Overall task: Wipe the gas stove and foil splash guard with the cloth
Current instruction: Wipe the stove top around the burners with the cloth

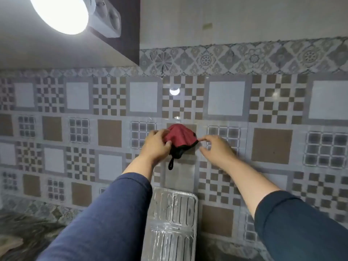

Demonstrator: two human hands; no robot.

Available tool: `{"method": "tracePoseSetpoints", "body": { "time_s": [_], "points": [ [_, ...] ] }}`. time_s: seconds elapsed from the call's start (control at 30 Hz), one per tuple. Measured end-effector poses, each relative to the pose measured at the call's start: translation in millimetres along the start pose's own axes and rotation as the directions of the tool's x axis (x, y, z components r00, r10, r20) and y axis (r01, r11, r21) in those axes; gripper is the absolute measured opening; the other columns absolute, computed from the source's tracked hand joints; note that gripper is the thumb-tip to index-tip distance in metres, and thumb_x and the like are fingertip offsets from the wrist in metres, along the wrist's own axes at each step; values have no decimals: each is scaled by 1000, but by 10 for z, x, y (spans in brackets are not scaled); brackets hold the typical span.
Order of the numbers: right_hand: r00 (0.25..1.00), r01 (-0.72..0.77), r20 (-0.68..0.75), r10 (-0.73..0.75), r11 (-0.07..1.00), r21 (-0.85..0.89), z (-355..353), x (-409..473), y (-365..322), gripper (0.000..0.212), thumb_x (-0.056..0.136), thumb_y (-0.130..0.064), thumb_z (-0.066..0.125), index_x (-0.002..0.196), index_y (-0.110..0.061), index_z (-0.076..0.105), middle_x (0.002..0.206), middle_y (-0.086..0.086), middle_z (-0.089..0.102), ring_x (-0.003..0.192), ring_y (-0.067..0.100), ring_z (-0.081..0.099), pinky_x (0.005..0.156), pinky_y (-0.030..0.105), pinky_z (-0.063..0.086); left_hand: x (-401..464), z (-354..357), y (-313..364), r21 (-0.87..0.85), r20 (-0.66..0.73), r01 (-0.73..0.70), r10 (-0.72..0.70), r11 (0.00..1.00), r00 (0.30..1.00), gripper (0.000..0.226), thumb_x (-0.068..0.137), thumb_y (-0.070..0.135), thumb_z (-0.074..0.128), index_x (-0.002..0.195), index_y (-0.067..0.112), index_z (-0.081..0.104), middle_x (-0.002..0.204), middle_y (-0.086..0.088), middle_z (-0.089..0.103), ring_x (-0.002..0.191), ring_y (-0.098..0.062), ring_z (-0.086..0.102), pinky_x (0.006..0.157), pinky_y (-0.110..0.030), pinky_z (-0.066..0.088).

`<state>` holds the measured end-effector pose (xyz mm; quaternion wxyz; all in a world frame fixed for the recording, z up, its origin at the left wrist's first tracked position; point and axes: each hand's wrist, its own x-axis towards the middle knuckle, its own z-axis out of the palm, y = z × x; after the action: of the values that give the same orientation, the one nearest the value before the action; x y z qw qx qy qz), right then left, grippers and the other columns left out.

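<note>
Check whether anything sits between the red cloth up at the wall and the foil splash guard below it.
Nothing visible does. The red cloth, gripped by the left hand with the right hand at its edge, hangs against the tiled wall. Only bare tile separates it from the foil splash guard.

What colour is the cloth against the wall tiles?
The cloth is red with a black edge and a black loop, clearest in the head view.

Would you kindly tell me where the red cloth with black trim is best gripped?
Probably the bunched lower left part of the red cloth with black trim, approached from below. The left hand already closes there, while the right hand only touches its right corner. The black loop dangles too loosely.
</note>
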<state>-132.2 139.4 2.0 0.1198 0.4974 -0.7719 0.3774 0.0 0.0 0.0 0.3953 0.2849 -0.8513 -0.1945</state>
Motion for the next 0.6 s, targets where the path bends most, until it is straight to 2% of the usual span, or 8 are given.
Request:
{"method": "tracePoseSetpoints", "body": {
  "time_s": [0.1, 0.2, 0.3, 0.37, 0.4, 0.5, 0.53, 0.6],
  "points": [
    [978, 66, -204, -52, 996, 63, 159, 274, -6, 25, 91, -8, 56, 113, -16, 65, 125, 6, 56, 116, 19, 51, 89, 13, 28, 302, 96, -143, -69, -65, 11, -15, 998, 998, 38, 95, 15, 51, 132, 23, 52, 139, -11, 47, 126, -28, 48, 102, -35, 39],
    [960, 130, -261, -101, 987, 95, 350, 516, -47, 23, 88, -2, 59, 107, -11, 68, 113, 6, 57, 100, 12, 52, 78, 3, 31, 517, 259, -296, -105, -94, 23, -33, 994, 995, 34, 92, 9, 51, 122, 25, 57, 130, -8, 56, 119, -26, 54, 102, -40, 45],
    [942, 154, -313, -118, 984, 92, 559, 690, -31, 24, 85, 1, 61, 106, -9, 69, 111, 4, 56, 100, 12, 50, 85, 6, 30, 585, 423, -400, -83, -193, -1, -15, 997, 981, 30, 92, 12, 52, 119, 25, 59, 126, -3, 54, 113, -23, 56, 96, -41, 49],
    [932, 160, -342, -123, 984, 82, 704, 746, 27, 26, 85, 3, 60, 106, -10, 69, 108, 3, 56, 96, 10, 49, 82, 1, 30, 594, 502, -438, -39, -291, -33, 20, 999, 957, 27, 92, 14, 53, 115, 25, 62, 120, -2, 55, 106, -23, 58, 89, -40, 51],
    [926, 167, -353, -134, 984, 67, 761, 765, 57, 28, 84, 3, 60, 105, -12, 70, 106, 3, 59, 94, 11, 52, 81, 3, 32, 599, 524, -438, -31, -319, -59, 46, 998, 947, 26, 92, 12, 53, 113, 25, 63, 116, -2, 58, 103, -23, 59, 87, -40, 52],
    [906, 191, -396, -151, 980, 64, 821, 797, 110, 27, 84, 1, 60, 100, -17, 73, 102, 4, 69, 96, 20, 61, 86, 27, 49, 638, 534, -435, -97, -343, -107, 67, 990, 937, 26, 90, 6, 52, 106, 20, 68, 108, -4, 63, 96, -23, 62, 86, -39, 52],
    [894, 197, -420, -154, 979, 60, 792, 802, 91, 26, 84, 0, 60, 97, -18, 73, 101, 2, 70, 96, 21, 61, 87, 31, 50, 654, 512, -420, -128, -350, -108, 57, 986, 935, 26, 90, 5, 52, 103, 18, 69, 107, -5, 63, 95, -23, 62, 86, -38, 52],
    [874, 197, -462, -148, 978, 61, 687, 796, 11, 24, 84, -2, 60, 93, -20, 74, 99, 1, 70, 95, 21, 61, 85, 30, 50, 648, 443, -358, -189, -363, -129, 53, 974, 930, 25, 89, 3, 52, 99, 16, 71, 104, -6, 62, 94, -23, 62, 86, -36, 53]
  ]
}}
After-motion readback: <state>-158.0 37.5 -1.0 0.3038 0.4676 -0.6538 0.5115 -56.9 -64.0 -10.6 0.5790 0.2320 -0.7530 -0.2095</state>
